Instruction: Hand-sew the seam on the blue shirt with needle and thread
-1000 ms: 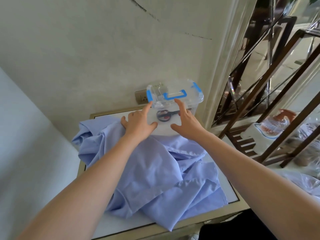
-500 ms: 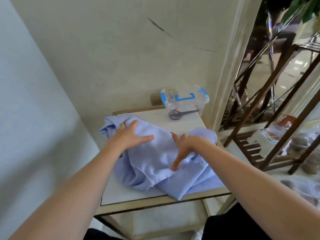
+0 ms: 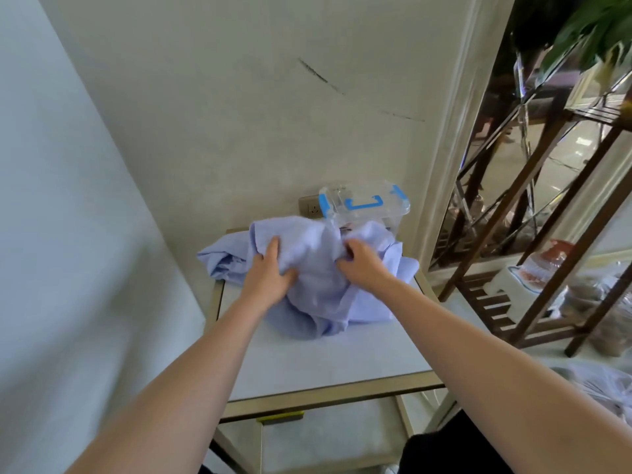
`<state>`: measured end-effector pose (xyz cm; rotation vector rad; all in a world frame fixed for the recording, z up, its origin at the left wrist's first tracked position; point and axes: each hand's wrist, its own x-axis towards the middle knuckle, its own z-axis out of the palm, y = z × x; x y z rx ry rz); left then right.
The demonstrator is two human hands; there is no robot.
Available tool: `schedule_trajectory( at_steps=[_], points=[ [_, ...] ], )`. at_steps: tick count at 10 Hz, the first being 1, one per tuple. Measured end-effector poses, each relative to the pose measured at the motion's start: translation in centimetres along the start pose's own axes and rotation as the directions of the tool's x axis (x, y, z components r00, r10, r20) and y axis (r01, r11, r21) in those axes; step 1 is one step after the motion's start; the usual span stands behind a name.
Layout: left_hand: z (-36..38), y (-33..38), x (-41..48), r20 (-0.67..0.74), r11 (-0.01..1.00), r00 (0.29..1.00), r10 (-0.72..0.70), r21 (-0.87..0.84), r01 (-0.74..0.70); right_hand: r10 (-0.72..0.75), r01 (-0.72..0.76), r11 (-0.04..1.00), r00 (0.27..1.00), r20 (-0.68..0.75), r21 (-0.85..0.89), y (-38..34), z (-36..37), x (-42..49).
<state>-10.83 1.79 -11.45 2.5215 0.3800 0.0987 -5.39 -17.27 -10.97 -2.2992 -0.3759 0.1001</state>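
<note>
Left hand, right hand: grip apparently clamped on blue shirt, heaped against clear box; tabletop showing nearside.

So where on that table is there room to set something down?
The table is bare in front, from the blue shirt to the near edge. The back is crowded: left hand and right hand grip the shirt, clear box behind.

a small table with a pale top and a brass-coloured frame carries two things. a clear plastic box with blue clasps sits on its top. a crumpled blue shirt lies just in front of the box, touching it and spreading to the box's left.
</note>
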Motion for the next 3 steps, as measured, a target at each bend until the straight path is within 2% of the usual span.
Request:
schedule_trajectory(
  at_steps=[1, 2, 3],
  points=[
    [1.0, -0.8, -0.4, 0.203, 0.991, 0.976, -0.08, 0.124, 0.055, 0.095, -0.046, 0.988, 0.936, 0.338, -0.149, 2.1, 1.6, -2.1],
    [1.1, -1.0, -1.1, 0.166, 0.992, 0.984, -0.064, 0.119, 0.044, 0.048, -0.033, 0.997, 0.973, 0.224, -0.068, 2.3, 1.7, -3.6],
    [-0.1, 0.1, -1.5, 0.108, 0.963, 0.989, -0.099, 0.261, 0.068, 0.032, -0.029, 0.999, 0.991, 0.131, -0.025, 0.1, -0.8, -3.6]
  ],
)
